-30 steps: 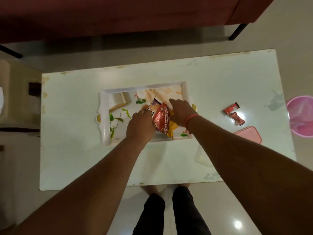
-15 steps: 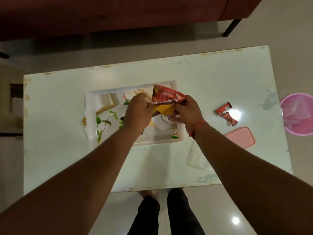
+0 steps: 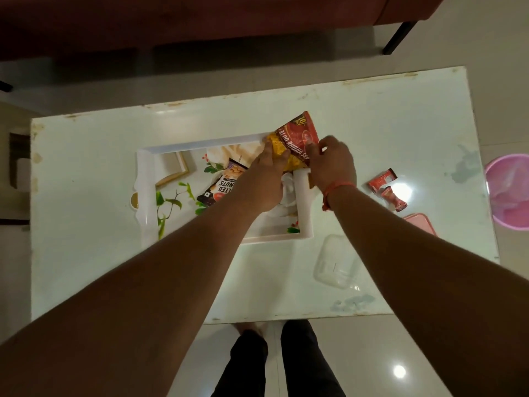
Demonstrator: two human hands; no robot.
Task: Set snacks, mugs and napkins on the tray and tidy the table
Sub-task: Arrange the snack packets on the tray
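The person's dark trouser legs stood at the near edge of the white surface. A clear plastic lid lay near that edge and was hard to make out against the white. Both bare arms reached over to the white tray with leaves painted on it. The left hand covered part of the tray, so what lay under it was hidden. Its fingers pinched the yellow end of a red snack bag. The right hand, with a red thread on its wrist, pinched the bag's other side, and the bag was up above the tray's far right corner. A dark packet of nuts lay in the tray, half hidden by the left arm. To the right lay two small red wrappers and a pink lid, partly behind the right arm. A pink bin was cut off at the right edge. Farthest away stood a dark red sofa.
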